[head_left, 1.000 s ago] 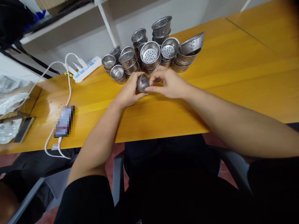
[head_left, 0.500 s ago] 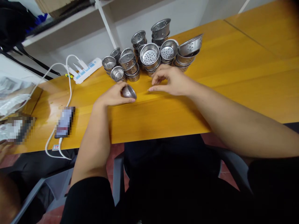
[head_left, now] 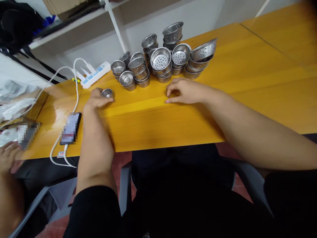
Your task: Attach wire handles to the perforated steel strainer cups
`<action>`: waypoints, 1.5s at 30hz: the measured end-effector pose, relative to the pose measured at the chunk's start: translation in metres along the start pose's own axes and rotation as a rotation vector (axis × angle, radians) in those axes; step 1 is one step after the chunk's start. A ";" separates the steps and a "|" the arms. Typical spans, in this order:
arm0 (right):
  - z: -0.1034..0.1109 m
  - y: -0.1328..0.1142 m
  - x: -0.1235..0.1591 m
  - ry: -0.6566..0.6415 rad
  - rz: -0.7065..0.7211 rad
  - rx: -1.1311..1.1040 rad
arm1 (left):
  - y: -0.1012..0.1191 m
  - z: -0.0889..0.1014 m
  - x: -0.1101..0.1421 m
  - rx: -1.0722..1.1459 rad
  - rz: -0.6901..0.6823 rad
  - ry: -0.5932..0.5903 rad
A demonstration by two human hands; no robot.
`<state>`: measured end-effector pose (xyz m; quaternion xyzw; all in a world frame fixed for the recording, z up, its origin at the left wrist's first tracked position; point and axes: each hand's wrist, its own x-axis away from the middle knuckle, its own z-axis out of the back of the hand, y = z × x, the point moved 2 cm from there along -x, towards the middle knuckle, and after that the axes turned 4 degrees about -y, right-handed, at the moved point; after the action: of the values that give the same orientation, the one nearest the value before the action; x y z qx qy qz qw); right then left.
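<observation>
A small perforated metal cup [head_left: 107, 93] stands upright near the left of the stacks, its mouth facing up. My left hand [head_left: 96, 99] is closed around its side, fingers behind it and thumb in front. My right hand [head_left: 182, 90] hovers low over the wooden table, in front of the cup stacks. Its fingers are curved, with a gap between them and the thumb, and hold nothing. Several perforated metal cups of different sizes stand stacked at the back, among them a wide cup [head_left: 160, 60] facing me and a tilted one [head_left: 204, 50] on the right stack.
A white power strip [head_left: 96, 75] with cables lies behind my left hand. A phone [head_left: 71, 129] on a charging cable rests on the table [head_left: 153, 124] at the left. Another person's hand [head_left: 8, 155] is at the far left edge, near plastic bags [head_left: 17, 107].
My left hand has moved left with the small cup, which went from tilted to upright. My right hand has barely moved. The other person's hand has come further into view.
</observation>
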<state>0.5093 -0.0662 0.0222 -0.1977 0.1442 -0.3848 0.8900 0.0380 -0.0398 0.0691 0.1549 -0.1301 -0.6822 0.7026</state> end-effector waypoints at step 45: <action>-0.016 -0.079 0.000 0.361 0.191 -0.155 | 0.175 -0.061 0.064 0.077 -0.608 0.018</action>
<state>0.4529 -0.1201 0.0444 -0.1789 0.3487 -0.3157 0.8641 0.2246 -0.0980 0.0804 0.2193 -0.0973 -0.8544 0.4608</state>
